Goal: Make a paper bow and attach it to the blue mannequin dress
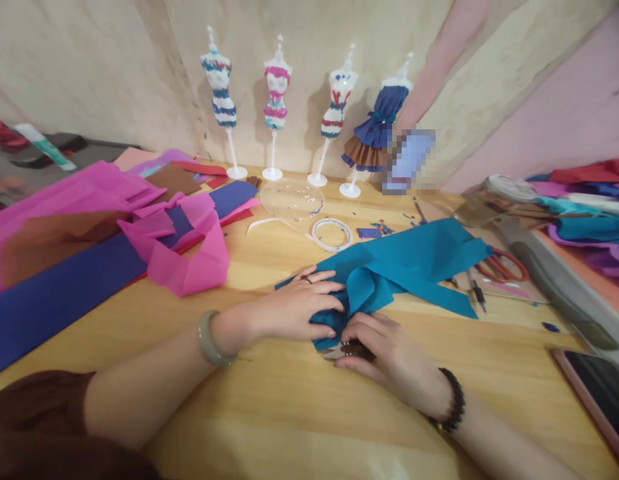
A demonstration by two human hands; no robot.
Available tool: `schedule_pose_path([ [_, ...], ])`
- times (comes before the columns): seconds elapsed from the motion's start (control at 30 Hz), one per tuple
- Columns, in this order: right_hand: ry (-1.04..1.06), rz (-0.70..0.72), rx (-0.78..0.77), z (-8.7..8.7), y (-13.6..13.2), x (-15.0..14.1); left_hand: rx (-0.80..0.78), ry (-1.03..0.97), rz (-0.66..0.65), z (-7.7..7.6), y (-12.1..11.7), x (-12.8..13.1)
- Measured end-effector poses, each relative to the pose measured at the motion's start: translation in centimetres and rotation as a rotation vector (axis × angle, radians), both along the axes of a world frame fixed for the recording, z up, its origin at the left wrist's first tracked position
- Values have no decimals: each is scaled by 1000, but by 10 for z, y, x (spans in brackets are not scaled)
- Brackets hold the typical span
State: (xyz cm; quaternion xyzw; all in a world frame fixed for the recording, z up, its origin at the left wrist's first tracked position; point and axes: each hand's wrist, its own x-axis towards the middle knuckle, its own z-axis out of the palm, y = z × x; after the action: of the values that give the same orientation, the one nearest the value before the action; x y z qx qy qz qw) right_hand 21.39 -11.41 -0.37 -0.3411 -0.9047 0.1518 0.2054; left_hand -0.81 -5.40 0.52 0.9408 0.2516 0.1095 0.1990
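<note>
My left hand (pixel 309 303) lies with fingers spread on a teal sheet (pixel 414 253), which looks like crepe paper. One end of the sheet is bunched and folded up in front of my hands. My right hand (pixel 382 343) has its fingers curled and pinched at that bunched end, close to my left fingertips. Under my right fingers shows a small dark brown piece (pixel 358 350) with a pale pointed tip; what it is, I cannot make out. To the right of the sheet lie scissors with orange handles (pixel 506 265) and a pen (pixel 478 293).
Several small dress-form mannequins (pixel 276 100) stand along the wall, one dressed in blue and brown ruffles (pixel 382 123). Another person's arm (pixel 449 60) reaches down beside it. Before them are a clear dish (pixel 292 200) and a tape roll (pixel 332 235). Pink sheets (pixel 199 260) lie left, a phone (pixel 599 393) right.
</note>
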Motion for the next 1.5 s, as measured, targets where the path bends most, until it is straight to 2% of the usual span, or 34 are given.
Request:
schedule_pose_path([
  [1.17, 31, -9, 24, -3, 0, 0, 10, -38, 30, -4, -1, 3],
  [1.5, 19, 46, -50, 1, -1, 2, -2, -29, 15, -4, -1, 2],
])
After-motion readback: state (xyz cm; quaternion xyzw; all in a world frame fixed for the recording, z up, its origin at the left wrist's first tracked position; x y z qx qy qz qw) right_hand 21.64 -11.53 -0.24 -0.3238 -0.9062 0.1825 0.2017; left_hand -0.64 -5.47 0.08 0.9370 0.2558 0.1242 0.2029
